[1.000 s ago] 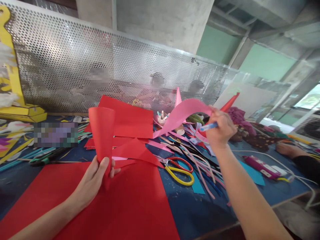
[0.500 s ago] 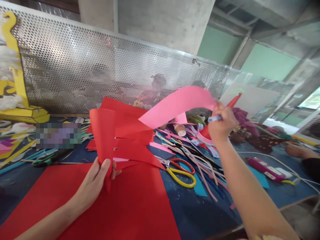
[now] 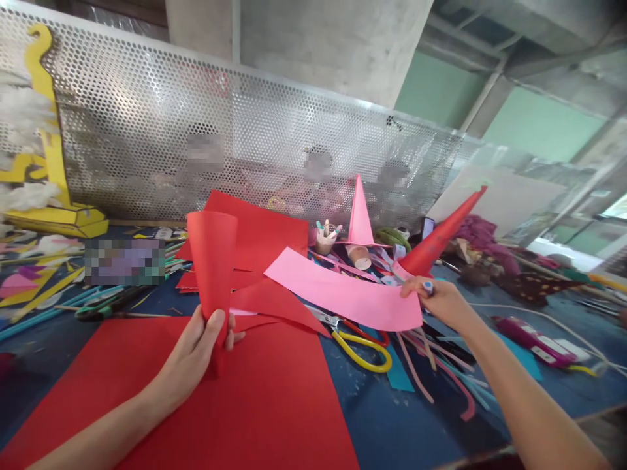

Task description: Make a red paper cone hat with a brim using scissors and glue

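My left hand (image 3: pixel 208 339) is wrapped round the narrow lower part of a rolled red paper cone (image 3: pixel 211 258), its wide end up. Below it a large red sheet (image 3: pixel 274 405) covers the table's front. My right hand (image 3: pixel 434 297) pinches one end of a pink paper strip (image 3: pixel 343 294), which stretches left over the supplies. A pen (image 3: pixel 428 287) with a blue end also sticks out of this hand; most of it is hidden. Scissors (image 3: pixel 365 349) with a yellow and a red handle lie under the strip's lower edge.
Behind stand a pink cone hat (image 3: pixel 360 215) and a red cone (image 3: pixel 441 238). Red sheets (image 3: pixel 264 228) lean at the back by a perforated metal screen (image 3: pixel 294 117). A cup of markers (image 3: pixel 326 240), a purple glue gun (image 3: pixel 533 341) and a yellow cutout (image 3: pixel 51 156) are around.
My right hand has come down and slightly right, lowering the pink strip from the air to just above the table items. The left hand still holds the red cone upright.
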Demonstrator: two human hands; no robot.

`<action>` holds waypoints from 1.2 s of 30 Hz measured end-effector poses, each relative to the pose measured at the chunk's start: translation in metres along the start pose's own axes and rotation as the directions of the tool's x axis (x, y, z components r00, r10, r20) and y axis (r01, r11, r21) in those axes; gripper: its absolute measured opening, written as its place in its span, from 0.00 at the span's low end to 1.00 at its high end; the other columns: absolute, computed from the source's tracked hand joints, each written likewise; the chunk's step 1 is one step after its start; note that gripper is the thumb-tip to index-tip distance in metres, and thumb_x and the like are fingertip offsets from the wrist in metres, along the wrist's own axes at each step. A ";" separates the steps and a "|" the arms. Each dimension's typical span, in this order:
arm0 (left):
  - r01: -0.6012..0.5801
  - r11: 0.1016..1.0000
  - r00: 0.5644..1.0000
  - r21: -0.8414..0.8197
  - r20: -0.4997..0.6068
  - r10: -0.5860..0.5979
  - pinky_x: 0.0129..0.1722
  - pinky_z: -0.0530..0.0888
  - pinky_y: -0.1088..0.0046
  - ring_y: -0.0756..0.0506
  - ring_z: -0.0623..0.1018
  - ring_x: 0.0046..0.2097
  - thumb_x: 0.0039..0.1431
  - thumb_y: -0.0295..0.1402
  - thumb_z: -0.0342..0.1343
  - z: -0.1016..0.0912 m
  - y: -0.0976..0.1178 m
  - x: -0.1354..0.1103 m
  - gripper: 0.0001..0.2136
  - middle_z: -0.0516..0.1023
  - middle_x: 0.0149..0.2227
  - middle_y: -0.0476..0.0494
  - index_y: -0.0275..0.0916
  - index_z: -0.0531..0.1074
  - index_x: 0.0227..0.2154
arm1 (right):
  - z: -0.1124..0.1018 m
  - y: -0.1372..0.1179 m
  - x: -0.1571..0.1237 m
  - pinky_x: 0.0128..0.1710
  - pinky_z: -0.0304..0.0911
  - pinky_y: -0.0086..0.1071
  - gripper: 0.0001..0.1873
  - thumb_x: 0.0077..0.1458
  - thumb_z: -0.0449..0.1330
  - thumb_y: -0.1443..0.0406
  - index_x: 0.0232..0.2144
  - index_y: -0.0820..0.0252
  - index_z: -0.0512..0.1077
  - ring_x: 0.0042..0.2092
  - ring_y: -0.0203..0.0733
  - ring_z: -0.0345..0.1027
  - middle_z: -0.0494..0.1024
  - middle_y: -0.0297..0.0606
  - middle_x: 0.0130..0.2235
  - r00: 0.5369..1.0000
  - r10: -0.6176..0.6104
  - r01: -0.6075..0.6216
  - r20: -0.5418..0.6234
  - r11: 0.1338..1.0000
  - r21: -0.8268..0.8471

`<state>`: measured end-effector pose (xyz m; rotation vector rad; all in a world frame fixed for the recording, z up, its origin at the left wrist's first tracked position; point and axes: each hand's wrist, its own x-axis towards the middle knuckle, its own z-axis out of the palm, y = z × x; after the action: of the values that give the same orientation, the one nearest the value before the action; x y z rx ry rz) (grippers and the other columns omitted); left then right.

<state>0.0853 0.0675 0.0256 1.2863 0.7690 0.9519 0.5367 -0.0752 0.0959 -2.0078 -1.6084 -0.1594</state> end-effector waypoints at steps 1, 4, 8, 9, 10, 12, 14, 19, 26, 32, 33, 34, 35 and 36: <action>0.001 1.000 1.000 -0.004 -0.002 -0.001 0.55 0.72 0.66 0.52 0.71 0.29 0.63 0.48 0.49 0.000 -0.001 0.000 0.15 0.67 0.22 0.56 0.40 0.66 0.30 | 0.001 0.005 0.001 0.41 0.67 0.36 0.12 0.48 0.51 0.67 0.26 0.57 0.75 0.36 0.45 0.75 0.82 0.39 0.33 0.999 0.049 -0.049 -0.004 0.997 -0.052; 0.002 1.000 1.000 -0.017 0.002 -0.002 0.54 0.73 0.65 0.52 0.70 0.29 0.63 0.48 0.49 -0.002 -0.004 0.000 0.15 0.67 0.23 0.56 0.41 0.66 0.31 | 0.009 0.013 0.006 0.35 0.67 0.37 0.15 0.48 0.52 0.68 0.32 0.59 0.78 0.31 0.47 0.74 0.82 0.41 0.31 0.988 0.139 -0.148 -0.066 0.976 -0.157; -0.029 0.999 0.999 -0.016 0.017 0.029 0.52 0.74 0.63 0.52 0.68 0.29 0.64 0.47 0.49 -0.004 -0.007 0.001 0.14 0.67 0.25 0.56 0.41 0.66 0.32 | 0.021 0.011 0.013 0.35 0.67 0.34 0.16 0.49 0.51 0.70 0.32 0.60 0.79 0.34 0.48 0.76 0.83 0.42 0.33 0.989 0.144 -0.145 -0.020 0.965 -0.217; -0.042 0.999 0.999 -0.022 0.020 0.043 0.51 0.75 0.63 0.52 0.68 0.29 0.64 0.46 0.49 -0.004 -0.007 0.001 0.14 0.67 0.26 0.55 0.41 0.66 0.32 | 0.022 0.010 0.014 0.37 0.67 0.33 0.17 0.48 0.51 0.72 0.32 0.59 0.79 0.36 0.47 0.77 0.83 0.41 0.34 0.991 0.132 -0.126 0.012 0.967 -0.223; -0.054 0.998 0.998 -0.028 0.025 0.054 0.50 0.75 0.63 0.52 0.67 0.29 0.64 0.46 0.49 -0.004 -0.007 0.001 0.13 0.67 0.27 0.55 0.41 0.66 0.32 | 0.022 0.009 0.016 0.38 0.67 0.32 0.18 0.46 0.51 0.74 0.31 0.58 0.79 0.38 0.46 0.77 0.83 0.39 0.35 0.992 0.119 -0.106 0.044 0.968 -0.228; -0.069 0.997 0.997 -0.033 0.032 0.070 0.48 0.76 0.64 0.52 0.67 0.29 0.64 0.45 0.49 -0.004 -0.007 0.002 0.13 0.67 0.28 0.55 0.41 0.65 0.32 | 0.019 0.008 0.018 0.38 0.66 0.30 0.19 0.44 0.52 0.75 0.32 0.57 0.79 0.39 0.45 0.77 0.83 0.37 0.36 0.991 0.106 -0.082 0.084 0.965 -0.248; -0.070 0.997 0.997 -0.029 0.040 0.071 0.47 0.76 0.65 0.52 0.67 0.29 0.64 0.45 0.49 -0.004 -0.007 0.003 0.12 0.67 0.27 0.55 0.41 0.65 0.32 | 0.012 0.006 0.020 0.35 0.66 0.31 0.17 0.43 0.53 0.75 0.32 0.58 0.78 0.37 0.47 0.77 0.83 0.39 0.33 0.991 0.121 -0.098 0.062 0.952 -0.290; -0.052 0.997 0.997 -0.057 0.048 0.055 0.46 0.77 0.65 0.52 0.67 0.28 0.63 0.45 0.51 -0.005 -0.009 0.002 0.12 0.67 0.28 0.54 0.41 0.65 0.32 | 0.004 -0.041 0.008 0.29 0.61 0.33 0.09 0.50 0.53 0.70 0.32 0.61 0.73 0.30 0.48 0.74 0.79 0.43 0.28 0.987 0.151 -0.157 -0.047 0.921 -0.355; -0.048 0.998 0.998 -0.046 0.038 0.049 0.47 0.77 0.65 0.51 0.67 0.29 0.62 0.46 0.51 -0.007 -0.007 0.001 0.13 0.66 0.26 0.54 0.41 0.65 0.31 | 0.052 -0.155 -0.032 0.34 0.58 0.32 0.08 0.53 0.56 0.64 0.37 0.59 0.67 0.39 0.47 0.72 0.77 0.43 0.39 0.884 0.050 0.038 0.464 0.983 -0.178; -0.069 0.997 0.996 -0.041 0.047 0.071 0.46 0.77 0.65 0.52 0.67 0.29 0.63 0.45 0.51 -0.005 -0.006 0.003 0.13 0.67 0.29 0.54 0.41 0.65 0.31 | 0.070 -0.162 -0.036 0.37 0.55 0.35 0.12 0.53 0.55 0.64 0.41 0.60 0.65 0.46 0.54 0.69 0.76 0.46 0.43 0.893 0.103 0.045 0.438 0.948 -0.315; -0.064 0.997 0.997 -0.042 0.045 0.066 0.47 0.77 0.65 0.52 0.67 0.29 0.63 0.45 0.51 -0.005 -0.007 0.003 0.13 0.67 0.29 0.54 0.41 0.64 0.31 | 0.071 -0.160 -0.037 0.36 0.55 0.35 0.11 0.54 0.54 0.63 0.41 0.60 0.64 0.45 0.54 0.70 0.76 0.46 0.42 0.901 0.126 0.029 0.416 0.937 -0.348; -0.060 0.997 0.997 -0.044 0.043 0.062 0.48 0.76 0.65 0.52 0.67 0.29 0.63 0.45 0.51 -0.005 -0.007 0.003 0.13 0.66 0.29 0.54 0.41 0.64 0.31 | 0.073 -0.158 -0.037 0.34 0.55 0.35 0.11 0.54 0.54 0.63 0.40 0.60 0.64 0.44 0.54 0.71 0.77 0.46 0.41 0.909 0.153 0.011 0.387 0.921 -0.389; -0.060 0.997 0.997 -0.046 0.041 0.062 0.49 0.76 0.64 0.52 0.67 0.29 0.63 0.45 0.51 -0.005 -0.008 0.003 0.13 0.66 0.29 0.54 0.41 0.64 0.31 | 0.074 -0.155 -0.038 0.33 0.54 0.36 0.10 0.55 0.53 0.62 0.40 0.61 0.64 0.42 0.55 0.72 0.77 0.46 0.40 0.917 0.182 -0.011 0.355 0.900 -0.435; -0.063 0.997 0.997 -0.046 0.042 0.065 0.49 0.76 0.64 0.52 0.67 0.29 0.63 0.45 0.50 -0.006 -0.008 0.003 0.13 0.66 0.29 0.54 0.41 0.64 0.31 | 0.076 -0.152 -0.038 0.32 0.54 0.36 0.10 0.56 0.52 0.62 0.39 0.61 0.64 0.41 0.55 0.73 0.77 0.47 0.39 0.922 0.212 -0.033 0.324 0.877 -0.480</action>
<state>0.0827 0.0725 0.0168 1.2947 0.6730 0.9844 0.3664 -0.0517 0.0692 -2.6386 -1.7823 -0.1356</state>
